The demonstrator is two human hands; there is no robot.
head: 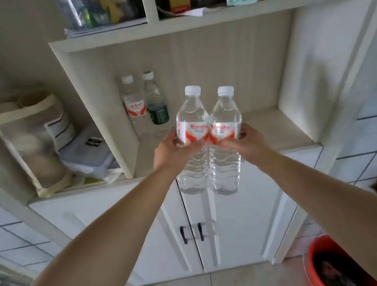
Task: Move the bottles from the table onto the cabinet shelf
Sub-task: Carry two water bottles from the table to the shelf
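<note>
Both arms stretch forward; left hand [174, 150] grips left bottle [192, 140], right hand [242, 144] grips right bottle [226, 138], upright, touching, before the cabinet shelf [271, 130] front edge.

You are holding two clear bottles upright and touching, the left one [191, 128] and the right one [225, 128], before the cabinet shelf [277, 136], where two more bottles [144, 100] are standing at the back left.
</note>
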